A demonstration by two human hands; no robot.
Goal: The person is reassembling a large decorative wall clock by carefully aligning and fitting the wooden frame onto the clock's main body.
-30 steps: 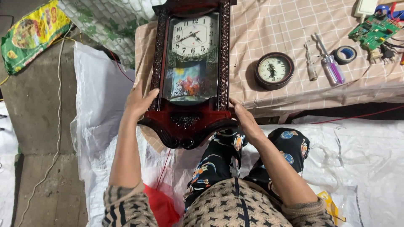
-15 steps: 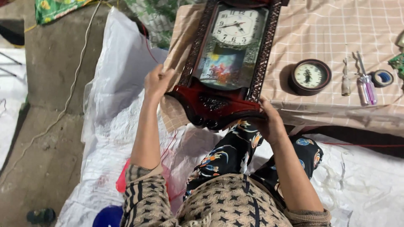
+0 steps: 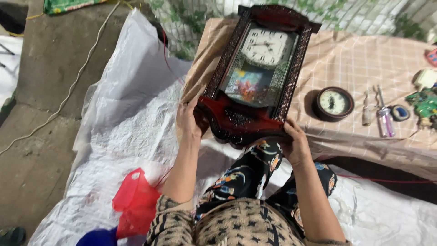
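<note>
One wall clock (image 3: 255, 79), one small round clock (image 3: 333, 103), two screwdrivers (image 3: 383, 119) and one tape roll (image 3: 400, 112) are in view; the small things lie on the checked cloth (image 3: 359, 59) of a low table. A red bag (image 3: 134, 200) lies on the white sheet (image 3: 123, 118) by the person's left arm.

The left hand (image 3: 188, 122) grasps the wall clock's lower left corner, fingers curled round the carved base. The right hand (image 3: 297, 145) grips the lower right corner, thumb on the front edge. The clock lies tilted, its base over the person's knees, its top over the table.

Against half a second ago, the clock sits at much the same slant with both hands in the same grip; the view has swung right, bringing a green circuit board (image 3: 425, 102) into sight.
</note>
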